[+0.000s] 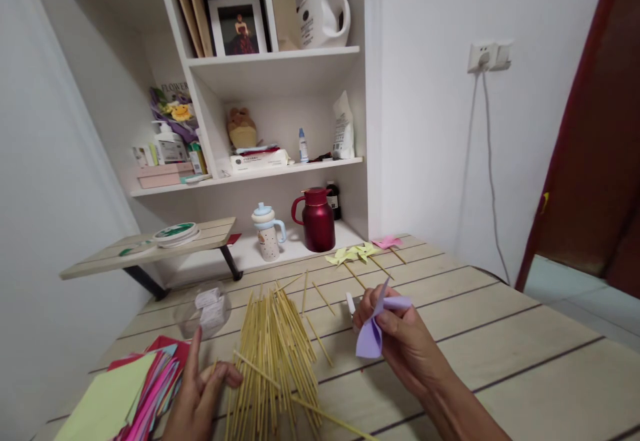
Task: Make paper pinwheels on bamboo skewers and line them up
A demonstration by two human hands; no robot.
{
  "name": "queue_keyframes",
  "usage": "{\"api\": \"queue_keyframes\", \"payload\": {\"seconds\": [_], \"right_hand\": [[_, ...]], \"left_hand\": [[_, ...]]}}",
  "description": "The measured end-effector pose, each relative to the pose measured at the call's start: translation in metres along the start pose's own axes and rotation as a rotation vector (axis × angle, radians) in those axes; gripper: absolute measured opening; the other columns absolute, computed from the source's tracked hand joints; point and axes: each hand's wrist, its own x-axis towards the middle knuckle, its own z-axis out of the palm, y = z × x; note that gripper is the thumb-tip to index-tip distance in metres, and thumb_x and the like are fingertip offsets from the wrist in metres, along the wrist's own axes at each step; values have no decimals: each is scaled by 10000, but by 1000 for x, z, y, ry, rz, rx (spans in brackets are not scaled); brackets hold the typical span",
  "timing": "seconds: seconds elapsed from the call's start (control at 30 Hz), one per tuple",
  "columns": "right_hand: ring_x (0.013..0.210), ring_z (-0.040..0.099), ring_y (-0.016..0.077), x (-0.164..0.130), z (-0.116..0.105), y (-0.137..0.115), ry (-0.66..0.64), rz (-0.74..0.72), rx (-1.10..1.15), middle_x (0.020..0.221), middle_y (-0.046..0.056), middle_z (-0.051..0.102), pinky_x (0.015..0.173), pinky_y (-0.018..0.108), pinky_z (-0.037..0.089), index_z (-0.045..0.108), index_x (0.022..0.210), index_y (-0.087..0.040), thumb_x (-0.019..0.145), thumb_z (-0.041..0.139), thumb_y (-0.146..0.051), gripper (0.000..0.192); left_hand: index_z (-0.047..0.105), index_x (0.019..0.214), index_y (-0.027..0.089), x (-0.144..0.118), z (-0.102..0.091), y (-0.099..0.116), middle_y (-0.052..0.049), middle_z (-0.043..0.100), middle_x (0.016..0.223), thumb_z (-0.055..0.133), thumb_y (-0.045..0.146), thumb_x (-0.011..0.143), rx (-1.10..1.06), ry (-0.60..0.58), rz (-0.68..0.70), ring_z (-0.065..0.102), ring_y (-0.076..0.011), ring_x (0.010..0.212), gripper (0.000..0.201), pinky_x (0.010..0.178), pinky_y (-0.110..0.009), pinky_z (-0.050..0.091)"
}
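My right hand (400, 327) pinches a piece of purple paper (370, 339), creased and curled into pinwheel-like blades, above the table. Partly hidden behind those fingers is a small white object (351, 303); its kind and whether I touch it cannot be made out. My left hand (203, 381) has its index finger stretched out and the others bent, at the left edge of a spread bundle of thin wooden sticks (275, 347). A stack of coloured paper squares (110, 394) lies left of that hand. Beyond it, a clear round container (183, 317) holds small white packets (211, 306).
Two pale yellow pinwheels (364, 251) and a pink pinwheel (387, 243) on sticks lie at the table's back edge. A red jug (319, 221) and a lidded cup (270, 237) stand behind. A small raised stand (115, 254) is at left. Several loose sticks (320, 341) lie mid-table.
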Motion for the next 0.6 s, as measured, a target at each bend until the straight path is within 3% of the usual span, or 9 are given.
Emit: {"api": "queue_keyframes", "payload": {"seconds": [0.07,0.13,0.17,0.23,0.43,0.53,0.6], "right_hand": [[611,511,122,1,0,1,10,11,0,668,-32,590,591,256,408,638,744,-179,626,900,-273,303],[616,550,125,4,2,5,14,44,9,680,-17,632,577,239,420,647,747,-168,617,907,-251,303],[608,565,122,7,4,8,21,74,33,679,-12,650,563,228,422,651,745,-161,607,913,-234,305],[572,580,113,14,11,16,60,153,129,650,-16,668,534,212,428,660,749,-152,567,931,-199,331],[506,577,79,28,35,50,79,289,315,596,-57,659,526,200,452,638,730,-165,517,961,-243,394],[519,579,71,22,32,62,-10,420,446,624,-60,671,529,190,439,646,767,-174,549,948,-194,373],[482,533,55,17,26,65,-73,415,500,644,-56,674,509,190,421,660,797,-173,574,939,-194,358]], "left_hand": [[521,1310,218,3,1,9,18,716,688,735,390,750,-135,42,-40,680,-215,756,623,880,-331,480],[678,1025,197,9,8,23,-7,719,709,774,247,723,-396,105,-182,687,-185,767,322,803,-270,520],[695,956,168,13,15,31,-31,729,756,770,174,722,-588,144,-293,688,-166,759,247,741,-236,532],[691,935,160,23,34,44,-8,697,698,656,193,844,-702,184,-338,648,-113,599,103,620,-202,535],[598,775,180,47,101,65,15,634,712,426,184,974,-1046,150,-423,651,-81,648,263,721,-243,580],[590,771,186,50,118,69,15,619,721,381,184,987,-1153,131,-458,637,-81,645,301,681,-236,583],[602,794,185,50,124,71,9,617,735,359,188,993,-1193,132,-481,639,-84,657,314,668,-233,585]]}}
